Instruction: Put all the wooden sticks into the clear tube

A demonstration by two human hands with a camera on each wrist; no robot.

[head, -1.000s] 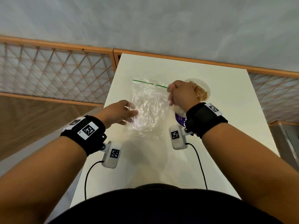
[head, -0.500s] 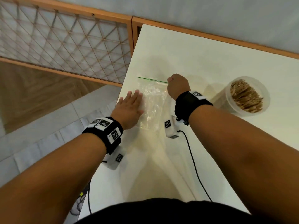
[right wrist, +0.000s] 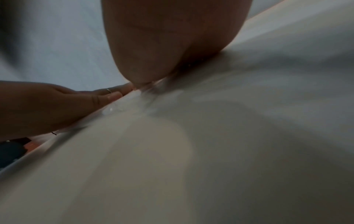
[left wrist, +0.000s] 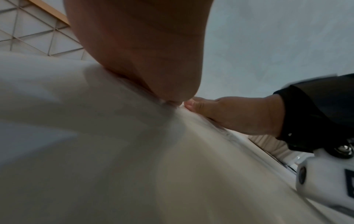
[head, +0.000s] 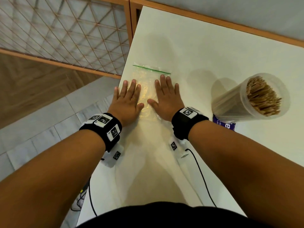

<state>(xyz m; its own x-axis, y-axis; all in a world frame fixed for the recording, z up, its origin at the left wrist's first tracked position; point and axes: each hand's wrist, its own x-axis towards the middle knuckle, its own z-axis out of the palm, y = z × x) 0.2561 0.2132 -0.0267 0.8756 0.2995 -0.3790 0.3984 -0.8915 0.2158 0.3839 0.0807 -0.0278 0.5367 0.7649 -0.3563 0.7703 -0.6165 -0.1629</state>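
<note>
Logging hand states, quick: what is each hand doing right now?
Left hand: open, flat on the plastic zip bag.
Right hand: open, flat on the same bag.

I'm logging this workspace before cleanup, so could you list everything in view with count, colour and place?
Table: one, white, under everything.
Bag: one, clear with a green zip line, flat on the table's left part, under both hands.
Tube: one, clear, standing at the table's right.
Sticks: many, light wood, inside the tube.
Label: one, purple, at the tube's base.
Lattice panel: one, wood-framed, left of the table.
Left hand: flat on the bag's left side.
Right hand: flat on the bag's right side.
Wristbands: two, black with white markers.
</note>
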